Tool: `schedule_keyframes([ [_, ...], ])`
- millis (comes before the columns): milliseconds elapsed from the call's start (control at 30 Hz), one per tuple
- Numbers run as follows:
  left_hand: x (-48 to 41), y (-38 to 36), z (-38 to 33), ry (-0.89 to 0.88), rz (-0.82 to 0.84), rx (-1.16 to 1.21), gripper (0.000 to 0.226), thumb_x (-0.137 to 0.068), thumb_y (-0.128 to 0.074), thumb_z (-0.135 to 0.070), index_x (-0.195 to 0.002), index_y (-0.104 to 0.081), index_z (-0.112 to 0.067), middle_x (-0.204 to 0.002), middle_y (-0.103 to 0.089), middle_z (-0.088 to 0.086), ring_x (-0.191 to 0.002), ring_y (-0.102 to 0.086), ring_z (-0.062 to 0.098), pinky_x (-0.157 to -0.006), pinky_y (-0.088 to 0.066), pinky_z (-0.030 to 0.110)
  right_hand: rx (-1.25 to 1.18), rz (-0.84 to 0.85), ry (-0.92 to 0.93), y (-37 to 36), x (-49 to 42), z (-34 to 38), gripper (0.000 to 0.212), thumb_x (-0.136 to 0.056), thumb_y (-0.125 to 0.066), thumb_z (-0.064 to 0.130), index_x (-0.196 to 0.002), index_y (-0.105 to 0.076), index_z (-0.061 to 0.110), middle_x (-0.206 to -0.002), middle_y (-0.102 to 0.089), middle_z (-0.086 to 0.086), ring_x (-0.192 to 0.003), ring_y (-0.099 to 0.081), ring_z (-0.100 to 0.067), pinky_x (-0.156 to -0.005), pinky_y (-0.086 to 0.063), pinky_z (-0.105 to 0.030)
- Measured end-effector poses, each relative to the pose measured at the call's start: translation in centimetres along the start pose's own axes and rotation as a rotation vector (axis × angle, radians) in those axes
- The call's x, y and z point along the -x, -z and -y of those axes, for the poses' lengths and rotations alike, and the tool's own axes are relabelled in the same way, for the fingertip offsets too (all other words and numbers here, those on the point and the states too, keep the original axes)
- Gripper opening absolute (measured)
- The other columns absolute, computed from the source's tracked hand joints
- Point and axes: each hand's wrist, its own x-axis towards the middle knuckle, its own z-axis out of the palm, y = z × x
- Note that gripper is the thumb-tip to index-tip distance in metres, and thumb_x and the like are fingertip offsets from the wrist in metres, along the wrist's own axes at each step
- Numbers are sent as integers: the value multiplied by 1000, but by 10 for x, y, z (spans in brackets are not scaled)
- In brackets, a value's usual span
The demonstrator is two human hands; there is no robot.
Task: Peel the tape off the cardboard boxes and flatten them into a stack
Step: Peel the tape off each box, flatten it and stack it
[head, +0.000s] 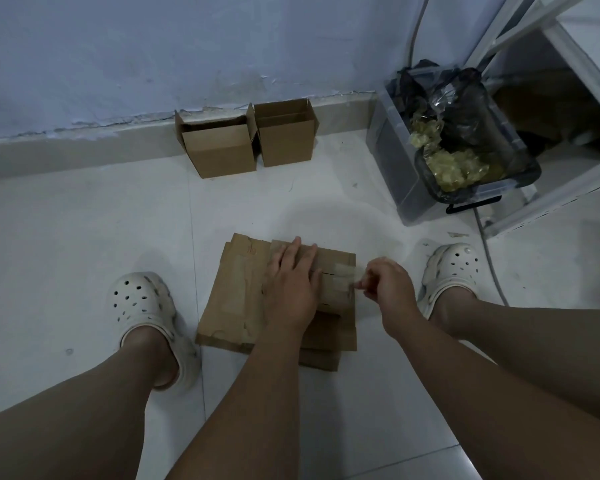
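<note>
1. On the left, a foot in a white perforated clog (142, 306) is planted on the pale tiled floor (66, 237).
2. Further back, against the wall, two upright cardboard boxes (246, 143) stand side by side, touching, with their top flaps open.
3. Between the person's feet lies the stack of flattened boxes (232, 299), several brown sheets lying unevenly one on another.
4. The left hand (291, 282) lies flat and spread on the top piece of the stack, palm down, pressing it and gripping nothing.
5. A strip of clear tape (343, 271) lifts off the right edge of that top piece.
6. The right hand (385, 282) is pinched shut on the free end of the tape, just beside the cardboard's right edge.
7. To the right, the other white clog (451, 268) rests on the floor.
8. Behind it, a clear plastic bin (395, 168) lined with a black bag holds crumpled yellowish tape wads (461, 168), beside a white metal rack (568, 64).
</note>
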Motion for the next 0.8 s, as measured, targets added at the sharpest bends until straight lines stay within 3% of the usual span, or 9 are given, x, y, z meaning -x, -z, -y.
schedule_keyframes([
  [67,2,-3,-1,20,28,-16,51,-97,-35,-47,-146,-25,-40,-159,-9,-11,-143,-3,17,-113,-17,41,-47,32,-104,1,2,-3,29,-89,-39,1,-61,-44,10,-47,-40,-4,-47,-41,-18,-43,-38,-21],
  [167,5,-6,-4,41,39,-32,55,-94,-34,-54,-146,-19,-43,-159,0,-12,-144,5,16,-114,-7,42,90,166,-134,1,5,-11,29,-88,-40,10,-60,-41,15,-38,-38,4,-43,-35,-16,-43,-31,-21],
  [267,3,-6,-5,39,49,-43,57,-93,-34,-57,-147,-19,-43,-159,2,-10,-145,8,18,-115,-3,42,473,295,42,6,4,-16,25,-91,-52,24,-69,-42,17,-55,-45,4,-53,-41,-14,-51,-32,-25],
  [367,2,-6,-5,41,57,-61,58,-93,-32,-58,-147,-18,-43,-159,2,-11,-145,8,18,-115,-4,42,643,262,183,9,3,-13,29,-85,-66,35,-75,-48,15,-71,-51,-5,-66,-48,-18,-57,-35,-27],
  [467,2,-5,-5,39,59,-74,58,-93,-31,-60,-147,-18,-42,-159,1,-10,-145,7,18,-115,-6,43,593,307,176,9,2,-8,28,-87,-66,31,-74,-49,13,-73,-55,-2,-67,-52,-15,-58,-40,-25],
  [533,2,-5,-6,34,61,-65,58,-93,-32,-60,-147,-19,-42,-159,0,-10,-145,7,18,-115,-6,43,530,315,149,10,0,-8,23,-87,-65,26,-75,-54,11,-81,-60,-7,-76,-58,-19,-70,-48,-31],
  [633,0,-4,-6,35,67,-51,58,-93,-34,-59,-147,-20,-42,-159,0,-10,-145,7,19,-115,-6,44,379,270,104,16,-3,-8,32,-88,-65,16,-65,-42,15,-93,-64,-16,-90,-65,-27,-87,-54,-42],
  [800,-3,-3,-5,36,78,-56,59,-93,-34,-59,-147,-19,-41,-159,0,-10,-145,7,19,-115,-7,43,77,240,-4,30,-7,-9,34,-90,-56,-3,-66,-39,14,-79,-70,-11,-71,-71,-17,-64,-58,-29],
])
